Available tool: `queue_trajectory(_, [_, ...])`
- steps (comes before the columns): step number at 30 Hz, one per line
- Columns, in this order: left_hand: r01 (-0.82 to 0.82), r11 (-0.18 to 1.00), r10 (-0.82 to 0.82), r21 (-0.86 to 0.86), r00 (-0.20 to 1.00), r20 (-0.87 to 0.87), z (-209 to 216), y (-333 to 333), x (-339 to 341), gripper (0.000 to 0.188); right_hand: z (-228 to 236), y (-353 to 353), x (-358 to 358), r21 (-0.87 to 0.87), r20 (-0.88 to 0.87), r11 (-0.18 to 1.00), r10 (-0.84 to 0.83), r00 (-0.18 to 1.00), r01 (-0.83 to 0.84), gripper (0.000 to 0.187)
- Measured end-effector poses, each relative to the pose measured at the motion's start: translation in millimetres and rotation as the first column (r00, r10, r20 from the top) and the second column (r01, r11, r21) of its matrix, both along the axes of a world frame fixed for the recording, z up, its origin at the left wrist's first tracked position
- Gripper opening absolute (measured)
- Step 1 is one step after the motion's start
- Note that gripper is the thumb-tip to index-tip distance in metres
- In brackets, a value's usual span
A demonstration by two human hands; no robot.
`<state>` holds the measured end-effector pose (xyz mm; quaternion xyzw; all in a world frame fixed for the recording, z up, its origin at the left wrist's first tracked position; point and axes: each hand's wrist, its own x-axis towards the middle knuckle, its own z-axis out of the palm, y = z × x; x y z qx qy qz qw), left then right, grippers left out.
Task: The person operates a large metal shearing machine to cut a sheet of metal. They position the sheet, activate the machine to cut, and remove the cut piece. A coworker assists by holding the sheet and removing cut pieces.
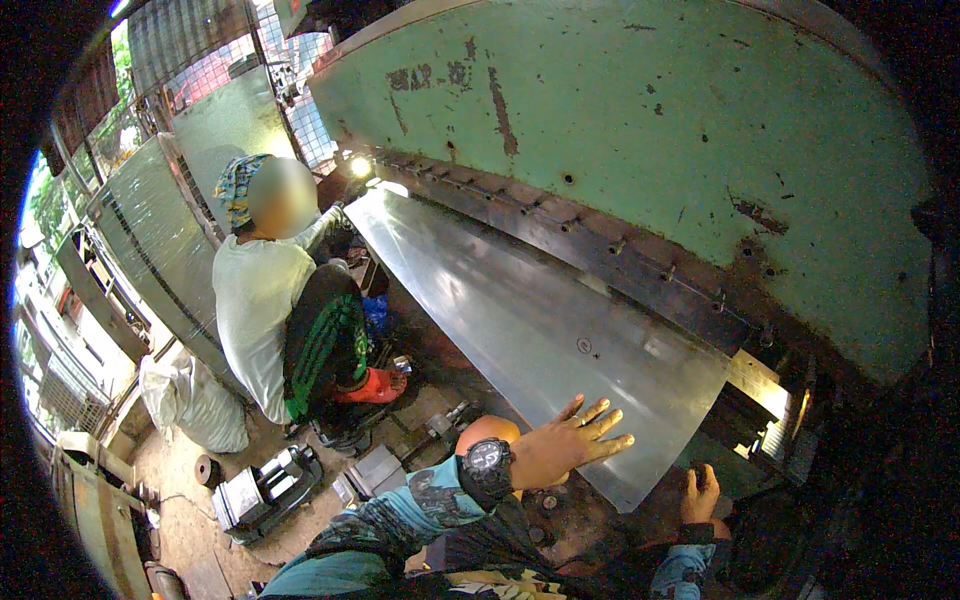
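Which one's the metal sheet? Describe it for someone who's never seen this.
Find the huge green machine at upper right. Below its lower edge, a long silver metal sheet extends down to the person's spread left hand. Unlike the big panels standing at left, it lies low and bears a small circular mark.

The metal sheet [480,290] is long, flat, grey and reflective. One end lies beneath the spread left grip [560,447]; the near corner sits between it and the right grip [700,496]. The far end extends forward-left of both. A small circular mark [584,346] lies ahead of the left grip.
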<state>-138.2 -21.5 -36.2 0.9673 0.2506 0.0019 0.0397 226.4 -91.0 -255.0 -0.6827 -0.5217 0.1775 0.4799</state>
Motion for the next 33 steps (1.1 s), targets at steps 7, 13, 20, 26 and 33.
queue_trajectory(7, [0.0,1.0,0.0,-0.015,1.0,-0.009,2.5,-0.3,0.4,0.106,-9.0,0.2,5.7,-0.013,0.044,1.0,-0.011,0.999,0.012,0.024])
queue_trajectory(13, [-0.002,1.0,0.002,-0.006,1.0,0.025,1.4,-1.1,-0.4,0.101,-17.5,1.8,9.1,-0.027,0.013,0.999,-0.022,1.0,0.022,0.028])
queue_trajectory(20, [-0.008,1.0,0.008,0.01,1.0,0.023,-2.9,-0.8,0.1,0.103,-19.9,1.2,9.4,-0.004,0.004,1.0,-0.021,1.0,0.021,0.029])
queue_trajectory(26, [-0.011,0.998,0.015,-0.057,0.997,0.073,-6.8,0.4,-0.8,0.113,19.9,-1.9,-10.6,-0.073,-0.605,0.993,0.026,0.796,-0.088,0.034])
queue_trajectory(33, [0.008,0.998,-0.005,-0.063,0.999,0.045,0.1,0.4,-2.6,0.113,131.2,1.3,-64.0,0.073,-0.899,0.995,0.097,0.428,-0.073,0.065])
